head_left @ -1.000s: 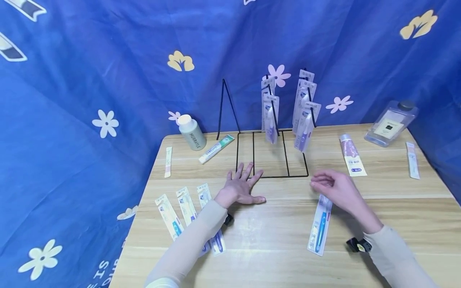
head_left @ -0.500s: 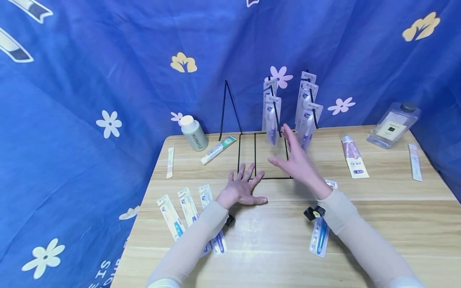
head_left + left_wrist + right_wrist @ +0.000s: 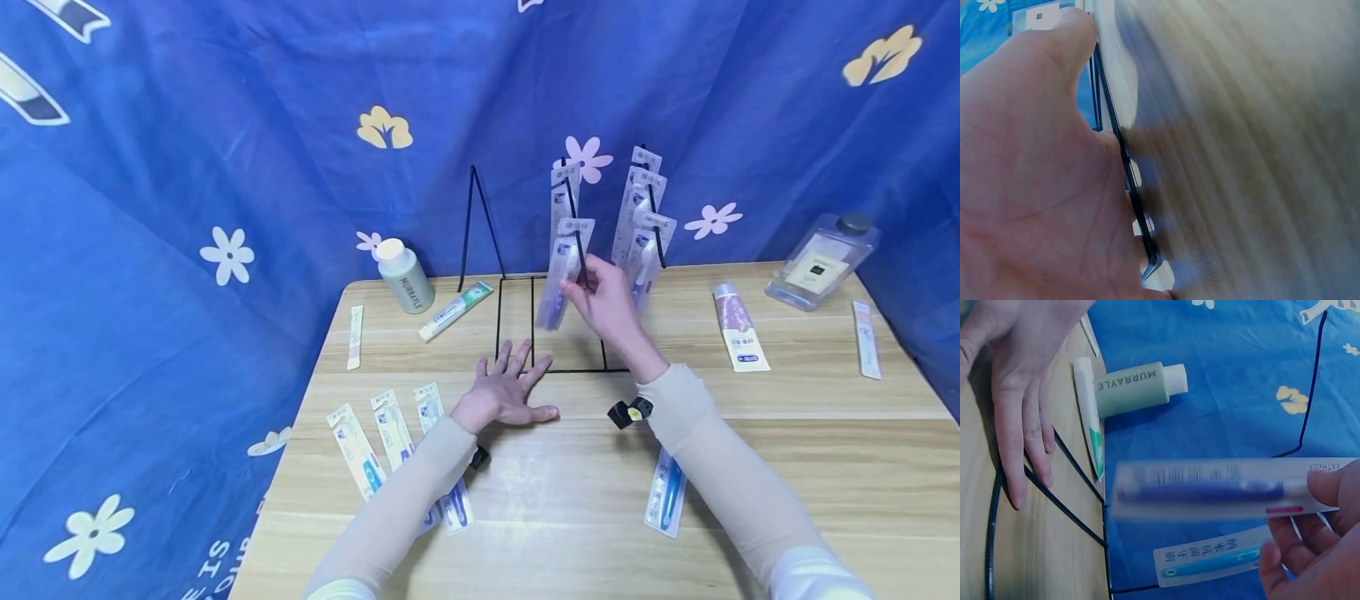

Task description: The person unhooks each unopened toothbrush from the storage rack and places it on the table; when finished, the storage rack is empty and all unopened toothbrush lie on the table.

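My right hand (image 3: 609, 310) pinches the edge of a packaged purple toothbrush (image 3: 558, 279), whose card still meets a front hook of the black wire rack (image 3: 570, 369). In the right wrist view the toothbrush pack (image 3: 1210, 490) is blurred and lies between thumb and fingers. Behind it hangs another packaged toothbrush (image 3: 561, 200), and several more (image 3: 643, 250) hang on the right-hand hooks. My left hand (image 3: 510, 393) rests with fingers spread at the rack's front left base wire; in the left wrist view the palm (image 3: 1035, 169) fills the left side.
Several packaged toothbrushes (image 3: 352, 446) lie at the left, partly under the left forearm. One more (image 3: 666, 496) lies beneath the right forearm. A grey-green bottle (image 3: 406, 279), a toothpaste tube (image 3: 456, 310), a purple-white tube (image 3: 738, 329) and a clear bottle (image 3: 817, 262) stand or lie around the rack.
My right hand has moved from above the toothbrush on the table at right, up and left to the rack. It has taken hold of the front purple toothbrush pack, which now tilts. The left hand stays put.
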`<move>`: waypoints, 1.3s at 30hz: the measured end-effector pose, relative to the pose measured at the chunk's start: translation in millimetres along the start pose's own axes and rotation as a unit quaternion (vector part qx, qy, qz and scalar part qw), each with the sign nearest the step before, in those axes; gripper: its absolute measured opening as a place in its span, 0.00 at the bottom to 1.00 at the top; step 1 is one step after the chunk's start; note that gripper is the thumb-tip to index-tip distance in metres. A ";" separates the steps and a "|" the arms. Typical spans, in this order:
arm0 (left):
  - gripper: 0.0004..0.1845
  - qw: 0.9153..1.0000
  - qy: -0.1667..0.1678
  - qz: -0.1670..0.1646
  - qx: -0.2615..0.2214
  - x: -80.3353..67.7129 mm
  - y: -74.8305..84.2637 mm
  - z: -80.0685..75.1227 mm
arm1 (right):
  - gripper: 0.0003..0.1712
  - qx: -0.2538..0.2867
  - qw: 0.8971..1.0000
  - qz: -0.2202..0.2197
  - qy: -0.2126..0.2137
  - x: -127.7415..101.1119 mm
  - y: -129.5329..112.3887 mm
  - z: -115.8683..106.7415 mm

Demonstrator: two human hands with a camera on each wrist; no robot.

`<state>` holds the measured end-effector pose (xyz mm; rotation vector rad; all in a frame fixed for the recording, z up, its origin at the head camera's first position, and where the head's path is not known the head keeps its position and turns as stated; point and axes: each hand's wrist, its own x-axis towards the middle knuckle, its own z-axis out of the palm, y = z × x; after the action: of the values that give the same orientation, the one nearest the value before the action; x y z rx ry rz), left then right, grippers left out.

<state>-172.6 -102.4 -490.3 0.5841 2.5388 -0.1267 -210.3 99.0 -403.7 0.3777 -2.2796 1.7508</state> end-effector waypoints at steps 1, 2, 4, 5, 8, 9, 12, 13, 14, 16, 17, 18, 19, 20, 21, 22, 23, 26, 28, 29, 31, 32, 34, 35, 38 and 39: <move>0.50 1.000 0.000 0.000 0.000 -0.1 0.2 0.1 | 0.10 0.001 1.000 0.003 0.000 -3.9 -1.4 -0.2; 0.51 1.000 0.001 0.001 0.000 -0.1 0.3 0.2 | 0.09 0.002 1.000 0.009 0.000 -8.9 -3.5 -0.9; 0.51 1.000 0.001 0.002 -0.002 -0.2 0.5 0.5 | 0.09 -0.001 1.000 0.026 -0.001 -20.8 -7.8 -4.0; 0.51 1.000 0.002 0.003 -0.003 -0.2 0.5 0.6 | 0.09 0.000 0.999 0.038 -0.001 -27.5 -10.2 -6.2; 0.51 1.000 0.003 0.001 -0.003 -0.4 -0.2 1.2 | 0.12 -0.008 0.997 0.073 -0.006 -48.0 -17.6 -15.0; 0.51 1.000 0.004 0.001 -0.003 -0.6 -0.6 1.4 | 0.13 -0.014 0.997 0.080 -0.007 -54.6 -19.7 -18.7; 0.51 1.000 0.006 0.001 -0.005 -0.9 -1.2 0.7 | 0.15 -0.026 0.996 0.090 -0.010 -74.2 -24.9 -33.3; 0.51 1.000 0.006 0.001 -0.006 -1.0 -1.3 0.5 | 0.15 -0.029 0.995 0.091 -0.011 -80.6 -25.6 -39.0; 0.51 1.000 0.005 0.001 -0.006 -1.1 -1.3 0.2 | 0.16 -0.032 0.995 0.089 -0.013 -86.6 -25.3 -45.1; 0.51 1.000 0.005 0.001 -0.006 -1.3 -1.1 -0.2 | 0.17 -0.033 0.995 0.093 -0.013 -98.7 -21.7 -58.2; 0.51 1.000 0.004 0.001 -0.005 -1.5 -0.8 -0.3 | 0.18 -0.033 0.995 0.097 -0.013 -104.9 -19.0 -65.3; 0.51 1.000 0.004 0.000 -0.005 -1.7 -0.5 -0.4 | 0.18 -0.035 0.994 0.103 -0.010 -111.1 -15.4 -72.7; 0.51 1.000 0.004 0.000 -0.003 -2.0 -0.2 -0.5 | 0.19 -0.039 0.993 0.110 -0.007 -117.0 -10.6 -80.5; 0.51 1.000 0.004 0.000 -0.002 -2.3 0.1 -0.6 | 0.18 -0.048 0.991 0.122 -0.003 -122.9 -5.4 -88.7; 0.51 1.000 0.003 0.000 0.000 -2.7 0.5 -0.7 | 0.18 -0.051 0.989 0.137 0.004 -128.8 0.2 -97.1; 0.51 1.000 0.003 0.000 -0.001 -3.0 0.9 -0.8 | 0.17 -0.056 0.987 0.153 0.011 -134.8 6.7 -105.6; 0.51 1.000 0.003 0.000 -0.001 -3.2 1.2 -0.8 | 0.16 -0.063 0.983 0.171 0.018 -140.8 13.2 -114.3; 0.51 1.000 0.004 0.001 -0.006 -3.1 2.0 -0.5 | 0.13 -0.105 0.967 0.229 0.031 -159.4 33.4 -138.8; 0.51 1.000 0.005 0.000 -0.007 -2.6 2.0 -0.1 | 0.15 -0.128 0.956 0.264 0.025 -171.3 46.4 -151.2; 0.51 1.000 0.005 -0.001 -0.005 -2.2 1.9 0.1 | 0.15 -0.136 0.950 0.281 0.017 -176.6 52.1 -155.8; 0.51 1.000 0.005 -0.002 -0.004 -2.1 1.4 0.3 | 0.17 -0.139 0.939 0.314 -0.005 -185.2 62.8 -162.0; 0.51 1.000 0.005 -0.001 -0.003 -1.9 1.3 0.5 | 0.18 -0.134 0.934 0.329 -0.017 -188.4 67.7 -163.9; 0.51 1.000 0.006 -0.001 -0.002 -1.9 1.0 0.6 | 0.20 -0.119 0.927 0.353 -0.041 -192.8 77.3 -166.3; 0.51 1.000 0.006 -0.001 -0.003 -1.9 1.0 0.8 | 0.21 -0.112 0.924 0.362 -0.052 -194.2 81.1 -167.0; 0.51 1.000 0.006 0.000 -0.004 -2.5 1.5 0.5 | 0.22 -0.111 0.917 0.376 -0.075 -196.6 89.9 -168.2; 0.51 1.000 0.006 0.000 -0.005 -2.7 1.7 0.3 | 0.22 -0.115 0.916 0.376 -0.081 -197.0 91.6 -168.6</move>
<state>-169.7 -101.9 -489.1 0.5819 2.5488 -0.1115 -51.8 296.0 -511.9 -0.4939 -2.9605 1.7384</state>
